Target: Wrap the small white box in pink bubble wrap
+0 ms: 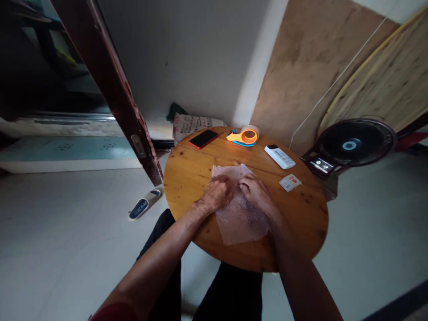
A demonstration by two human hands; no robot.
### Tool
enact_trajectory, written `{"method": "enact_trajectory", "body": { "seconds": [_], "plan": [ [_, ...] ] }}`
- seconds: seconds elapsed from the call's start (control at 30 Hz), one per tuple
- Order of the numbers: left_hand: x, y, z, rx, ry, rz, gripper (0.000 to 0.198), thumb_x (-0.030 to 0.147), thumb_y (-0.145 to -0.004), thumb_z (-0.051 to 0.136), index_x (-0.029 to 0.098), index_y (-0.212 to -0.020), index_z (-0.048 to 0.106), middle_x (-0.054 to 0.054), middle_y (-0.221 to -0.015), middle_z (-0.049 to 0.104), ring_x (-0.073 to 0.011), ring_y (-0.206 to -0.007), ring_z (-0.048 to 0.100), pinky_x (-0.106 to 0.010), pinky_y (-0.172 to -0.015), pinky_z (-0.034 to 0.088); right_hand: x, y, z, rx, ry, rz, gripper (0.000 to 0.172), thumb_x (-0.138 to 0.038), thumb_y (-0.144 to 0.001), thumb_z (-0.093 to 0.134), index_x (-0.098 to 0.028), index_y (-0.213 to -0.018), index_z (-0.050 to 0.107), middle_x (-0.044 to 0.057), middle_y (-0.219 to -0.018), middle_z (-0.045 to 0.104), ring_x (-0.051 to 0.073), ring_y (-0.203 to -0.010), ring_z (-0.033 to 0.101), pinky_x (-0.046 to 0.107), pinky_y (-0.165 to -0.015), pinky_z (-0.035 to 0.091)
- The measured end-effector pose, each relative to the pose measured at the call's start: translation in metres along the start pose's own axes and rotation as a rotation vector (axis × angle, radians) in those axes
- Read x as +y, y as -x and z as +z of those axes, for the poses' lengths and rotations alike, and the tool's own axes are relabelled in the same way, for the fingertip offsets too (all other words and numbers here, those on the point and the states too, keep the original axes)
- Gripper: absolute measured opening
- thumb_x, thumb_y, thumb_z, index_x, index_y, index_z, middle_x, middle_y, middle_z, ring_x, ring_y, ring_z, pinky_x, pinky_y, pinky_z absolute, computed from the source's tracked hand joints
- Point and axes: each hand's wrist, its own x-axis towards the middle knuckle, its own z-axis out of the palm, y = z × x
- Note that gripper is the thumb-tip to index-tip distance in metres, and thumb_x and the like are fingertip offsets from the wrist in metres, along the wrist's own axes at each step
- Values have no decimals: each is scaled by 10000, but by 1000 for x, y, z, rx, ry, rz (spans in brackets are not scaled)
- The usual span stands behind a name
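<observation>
The round wooden counter (187, 178) stands before me, a piece of bubble wrap (236, 225) lying near its middle, long axis running away from me. My left hand (219, 191) and right hand (257, 189) both touch its far half, neither nearer, so much of it lies on my side of them. Both are curled; whether they pinch it, I can't tell.

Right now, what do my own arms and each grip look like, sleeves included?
Your left grip and right grip are bare hands, with no gloves visible. Your left forearm and right forearm are uncovered, with no watch or band showing. A dark red sleeve shows on the left arm; none shows on the right.
</observation>
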Motion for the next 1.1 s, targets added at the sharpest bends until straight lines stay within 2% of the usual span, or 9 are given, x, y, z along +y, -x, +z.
{"method": "enact_trajectory", "body": {
  "seconds": [0.13, 0.37, 0.73, 0.9, 1.1],
  "plan": [
    [0, 1, 3, -33, -26, 56, 246, 234, -849, 546, 186, -1068, 647, -104, -1102, 647, -265, -1069, 590, -422, -958, 456, -2, 0, -2, -21, 2, 27, 180, -182, -888, 479, -193, -814, 643, 60, -919, 654, 179, -891, 575, 282, -818, 405],
    [-1, 1, 6, -37, -10, 119, 230, 241, -844, 561, 198, -1053, 647, -84, -1124, 655, -254, -1086, 590, -414, -963, 451, -5, 0, -3, 2, 16, 48, 182, -196, -900, 473, -201, -852, 648, 61, -959, 669, 183, -905, 584, 278, -797, 412],
    [2, 3, 4, -44, 71, 166, 266, 237, -821, 582, 196, -1074, 650, -91, -1152, 656, -250, -1117, 588, -408, -988, 463, -1, -2, 1, 64, -31, -13, 222, -124, -864, 465, -208, -918, 662, 69, -997, 648, 189, -975, 570, 299, -878, 431],
    [4, 3, 1, -62, 114, 206, 267, 209, -799, 591, 199, -1057, 658, -85, -1106, 668, -247, -1104, 596, -394, -976, 479, 0, -1, 1, 71, -50, 3, 227, -131, -878, 456, -224, -925, 657, 50, -955, 643, 167, -882, 587, 283, -812, 444],
    [5, 2, 1, -62, 142, 242, 256, 197, -802, 578, 204, -1044, 662, -76, -1130, 659, -236, -1127, 587, -380, -999, 467, 1, -1, 2, 106, -51, -9, 248, -122, -873, 460, -222, -982, 660, 66, -1060, 640, 178, -997, 579, 291, -893, 445]
  ]
}}
